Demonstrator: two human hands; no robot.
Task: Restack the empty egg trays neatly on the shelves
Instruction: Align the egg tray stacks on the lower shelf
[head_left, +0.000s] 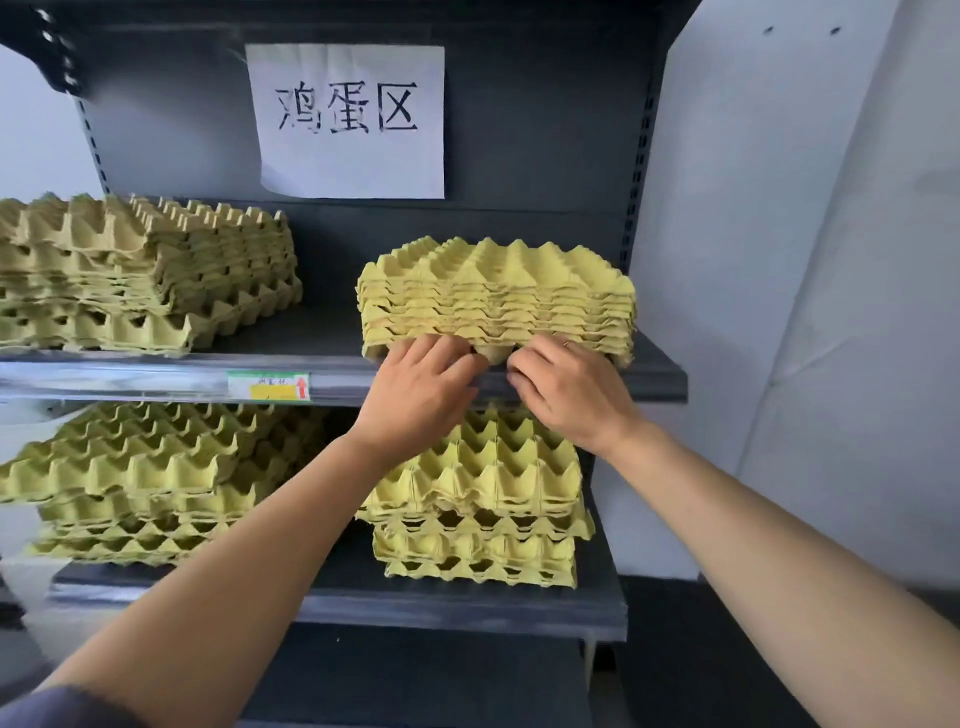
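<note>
Dark grey metal shelving fills the view, with a white wall (805, 260) to its right and a paper sign (347, 119) with handwritten characters taped to the back panel. On the right end of the upper shelf (655, 370) sits a squared-up stack of yellow egg trays (498, 296), its front edge reaching the shelf lip. Both hands meet at the bottom front edge of this stack, side by side and almost touching. The left hand (421, 384) curls its fingers onto the lowest trays left of centre. The right hand (571, 395), with a thin ring (566, 343) on one finger, grips the same edge just right of centre; its fingertips are hidden under the trays. A looser pile of trays (145, 270) lies well apart at the shelf's left end. On the lower shelf (363, 603) are two more uneven piles, one on the left (145, 478) and one directly below the hands (483, 499). A small price label (269, 387) sits on the upper shelf's front rail.
</note>
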